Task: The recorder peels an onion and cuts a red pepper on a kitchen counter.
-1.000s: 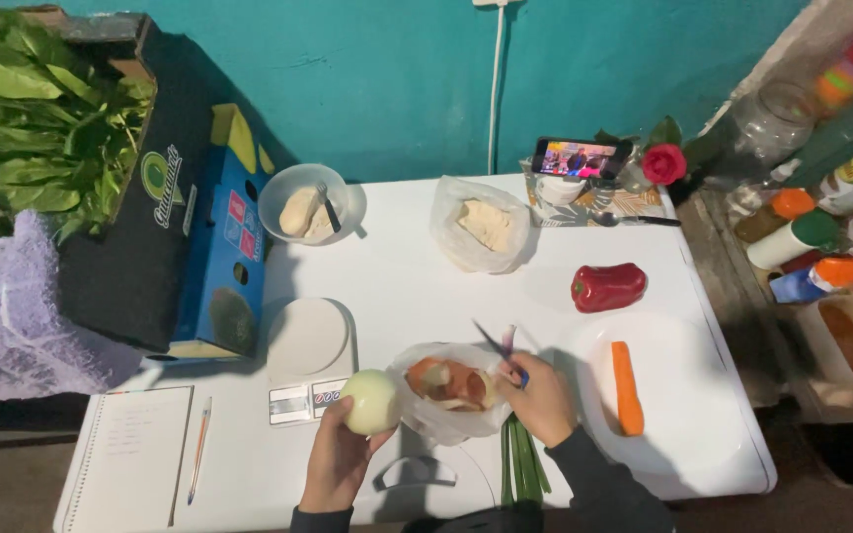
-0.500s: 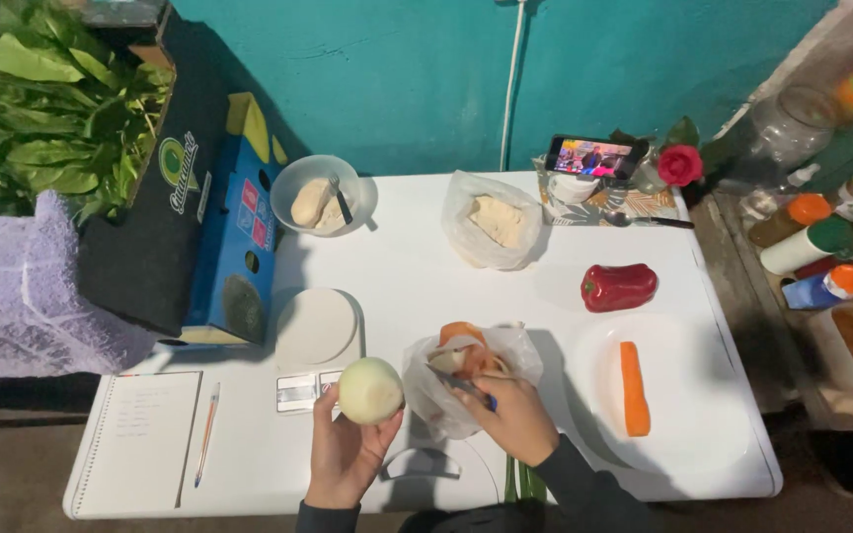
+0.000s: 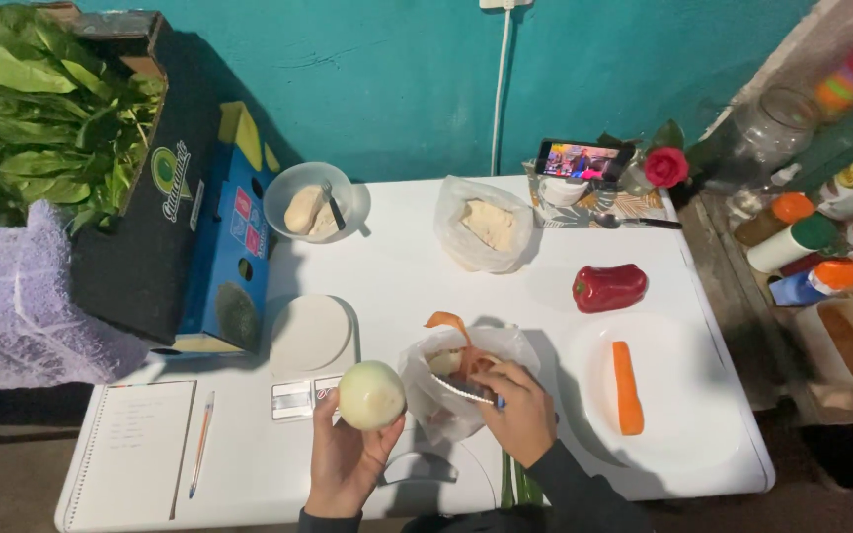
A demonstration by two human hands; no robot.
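Left hand (image 3: 346, 462) is up off the white table (image 3: 397, 266) with a peeled onion (image 3: 371, 394) cupped in it, fingers wrapped around the pale round bulb from below and behind, so that grip is closed on the onion. The onion sits in the air just left of a clear plastic bag (image 3: 456, 380) that lies open near the front edge of the table. Right hand (image 3: 517, 413) is at the mouth of that bag, fingers pinched around a small serrated knife (image 3: 466, 392), blade pointing left toward the onion. Inside the bag there are orange peelings (image 3: 451, 326), one strip curling up over the rim.

To the right, a peeled carrot (image 3: 627, 387) lies lengthwise on a white plate (image 3: 683, 415). Beyond it rests a red bell pepper (image 3: 609, 287), well apart from the hands. Farther back, a second plastic bag (image 3: 486, 232) holds a pale lump, and a bowl (image 3: 313, 202) with a fork in it stands near a blue cardboard box (image 3: 234, 247). A phone (image 3: 582, 160) leans by the wall beside a red rose (image 3: 665, 167). On the left front corner lies a spiral notebook (image 3: 130, 454) with a pencil (image 3: 200, 442) next to it. Leafy greens (image 3: 41, 118) fill a crate at far left.
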